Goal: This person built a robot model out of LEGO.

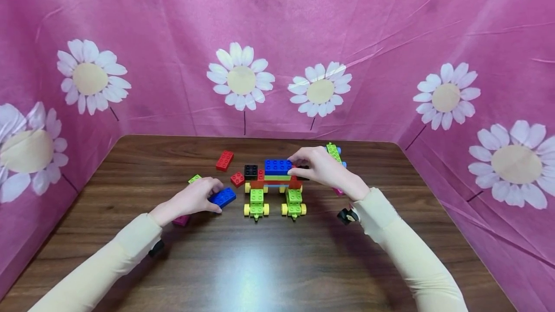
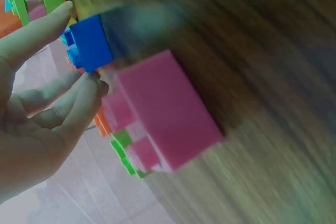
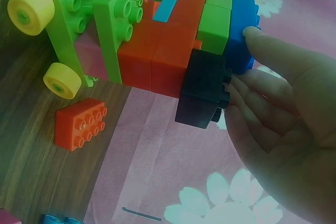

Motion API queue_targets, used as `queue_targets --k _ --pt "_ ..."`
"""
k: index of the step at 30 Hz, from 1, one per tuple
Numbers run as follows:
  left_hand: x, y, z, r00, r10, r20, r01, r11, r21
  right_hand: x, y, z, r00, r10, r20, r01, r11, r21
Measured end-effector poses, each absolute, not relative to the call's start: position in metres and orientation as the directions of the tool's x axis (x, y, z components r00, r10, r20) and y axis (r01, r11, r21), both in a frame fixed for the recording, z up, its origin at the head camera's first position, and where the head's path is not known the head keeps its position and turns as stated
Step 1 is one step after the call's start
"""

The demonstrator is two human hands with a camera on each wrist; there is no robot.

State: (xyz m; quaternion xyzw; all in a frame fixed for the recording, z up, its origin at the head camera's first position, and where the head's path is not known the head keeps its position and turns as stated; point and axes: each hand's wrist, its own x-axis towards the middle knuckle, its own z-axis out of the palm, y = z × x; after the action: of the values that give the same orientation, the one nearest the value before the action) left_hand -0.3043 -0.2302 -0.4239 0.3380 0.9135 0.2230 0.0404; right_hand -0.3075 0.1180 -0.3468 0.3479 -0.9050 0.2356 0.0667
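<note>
A blue toy building brick (image 1: 278, 166) crowns a built structure, and my right hand (image 1: 318, 165) pinches its right end, thumb on the near side. Under it lie lime bricks (image 3: 214, 22) and red bricks (image 3: 170, 53), carried on lime wheeled bases (image 1: 257, 197) with yellow wheels. Black bricks (image 1: 250, 172) flank the structure's upper part; the right one (image 3: 202, 90) is mostly hidden by my hand in the head view. To the left, my left hand (image 1: 200, 196) has thumb and fingers at either side of a second blue brick (image 1: 223, 197), holding it at the tabletop.
Behind the left hand lie a red brick (image 1: 224, 161), a smaller red brick (image 1: 237, 178) and a lime brick (image 1: 194, 178). A magenta brick (image 1: 181, 220) sits under the left wrist. At right stands a lime base (image 1: 333, 152) with blue wheels. Pink flowered cloth (image 1: 277, 23) encloses the table.
</note>
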Motion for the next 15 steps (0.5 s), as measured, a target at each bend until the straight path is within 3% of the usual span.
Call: queue_targets --k 7,15 --pt "-0.3049 -0.2310 -0.4199 -0.780 0.626 0.020 0.578 0.708 0.405 -0.3080 0.1183 -0.3473 -0.754 -0.595 0.278 -0.655 0.649 -0.388" --pt "-0.3064 -0.2336 -0.4162 -0.770 0.635 0.069 0.605 0.690 0.397 -0.3076 0.1184 -0.3477 -0.756 -0.594 0.275 -0.653 0.656 -0.378"
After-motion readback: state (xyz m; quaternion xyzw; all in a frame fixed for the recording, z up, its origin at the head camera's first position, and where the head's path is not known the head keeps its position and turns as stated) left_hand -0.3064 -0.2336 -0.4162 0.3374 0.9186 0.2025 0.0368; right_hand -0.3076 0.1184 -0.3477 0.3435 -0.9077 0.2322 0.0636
